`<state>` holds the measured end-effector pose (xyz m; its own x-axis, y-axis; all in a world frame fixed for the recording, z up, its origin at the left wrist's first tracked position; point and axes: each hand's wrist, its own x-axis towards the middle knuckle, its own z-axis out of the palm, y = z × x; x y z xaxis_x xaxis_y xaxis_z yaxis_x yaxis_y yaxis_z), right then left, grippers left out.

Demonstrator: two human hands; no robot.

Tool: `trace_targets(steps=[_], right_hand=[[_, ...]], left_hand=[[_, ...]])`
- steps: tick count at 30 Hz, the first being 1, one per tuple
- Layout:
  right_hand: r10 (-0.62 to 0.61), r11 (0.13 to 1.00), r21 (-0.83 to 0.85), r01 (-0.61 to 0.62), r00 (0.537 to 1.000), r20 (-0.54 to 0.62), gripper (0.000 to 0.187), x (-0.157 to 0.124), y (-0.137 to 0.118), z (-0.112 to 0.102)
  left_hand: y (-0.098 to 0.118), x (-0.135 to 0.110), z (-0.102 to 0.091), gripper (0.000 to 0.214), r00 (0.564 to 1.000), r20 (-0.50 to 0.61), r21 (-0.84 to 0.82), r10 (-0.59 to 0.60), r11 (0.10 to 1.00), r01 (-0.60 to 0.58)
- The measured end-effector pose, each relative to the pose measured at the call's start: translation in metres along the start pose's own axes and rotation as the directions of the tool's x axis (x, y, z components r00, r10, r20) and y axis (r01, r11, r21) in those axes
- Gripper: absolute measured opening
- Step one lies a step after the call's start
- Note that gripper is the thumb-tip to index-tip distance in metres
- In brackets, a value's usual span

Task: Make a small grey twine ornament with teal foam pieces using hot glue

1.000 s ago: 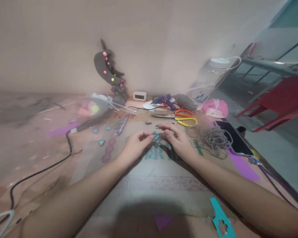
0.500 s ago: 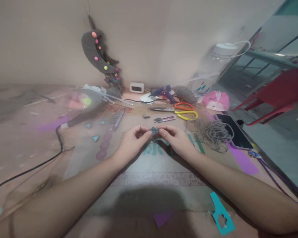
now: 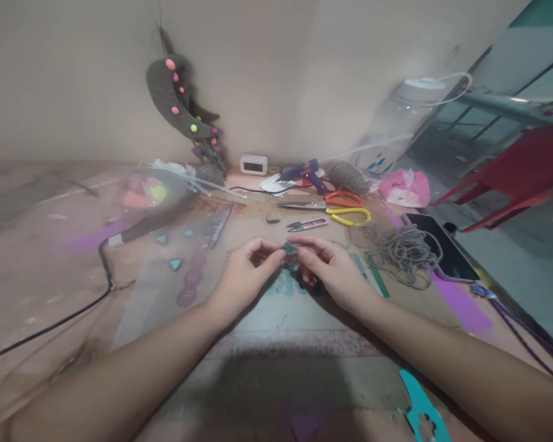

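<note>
Both of my hands meet over the middle of the table. My left hand (image 3: pixel 253 267) pinches the left side of a small teal-and-grey piece (image 3: pixel 289 248) between thumb and fingers. From the other side, my right hand (image 3: pixel 330 268) grips the same piece with its thumb and fingertips. Its exact kind is too small to make out, and the fingers cover part of it. Just beyond the hands lie pink-handled thread snips (image 3: pixel 308 224) and a small greyish block (image 3: pixel 273 218). Large scissors (image 3: pixel 348 207) with red and yellow handles rest behind them.
On the right are tangled grey yarn (image 3: pixel 408 252), a phone (image 3: pixel 445 248) and a pink bag (image 3: pixel 405 187). A glue gun (image 3: pixel 304 173), a digital clock (image 3: pixel 254 164) and a bottle (image 3: pixel 394 126) stand at the back. Left, a black cable (image 3: pixel 74 322) crosses the table; teal cut paper (image 3: pixel 424 408) lies in front.
The small piece has turned between my fingers and shows a different side. Both hands keep hold of it and have shifted only slightly. The camera view has moved a little.
</note>
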<state>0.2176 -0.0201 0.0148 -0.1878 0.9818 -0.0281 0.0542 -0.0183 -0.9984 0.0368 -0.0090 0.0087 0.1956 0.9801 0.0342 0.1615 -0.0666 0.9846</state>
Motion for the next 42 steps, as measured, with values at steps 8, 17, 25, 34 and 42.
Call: trace_targets(steps=[8,17,25,34,42], right_hand=[[0.024,0.999,-0.02,-0.025,0.997,-0.074,0.029,0.0019,-0.0035,0.004],[-0.077,0.98,-0.188,0.071,0.997,-0.024,0.021,0.0013,-0.001,-0.0049],[-0.092,0.963,-0.252,0.092,0.996,0.012,0.018,0.0001,0.0003,-0.0025],[-0.106,0.95,-0.294,0.107,0.994,0.019,0.019,0.0007,0.0006,-0.0037],[-0.092,0.949,-0.301,0.092,0.996,0.013,0.02,0.0006,0.0025,-0.002]], left_hand=[[0.0032,-0.0006,0.0024,0.02,0.999,0.041,0.029,-0.009,1.0,0.008],[0.0006,0.0011,0.0002,0.029,0.997,0.08,-0.02,-0.022,1.0,0.024],[-0.0011,0.0,-0.0003,0.022,0.997,0.078,0.073,-0.02,0.997,0.014],[-0.0004,0.0009,0.0003,0.022,0.996,0.092,0.061,-0.017,0.998,0.011],[-0.0012,-0.0005,-0.0012,0.02,0.996,0.087,0.106,-0.006,0.994,-0.004]])
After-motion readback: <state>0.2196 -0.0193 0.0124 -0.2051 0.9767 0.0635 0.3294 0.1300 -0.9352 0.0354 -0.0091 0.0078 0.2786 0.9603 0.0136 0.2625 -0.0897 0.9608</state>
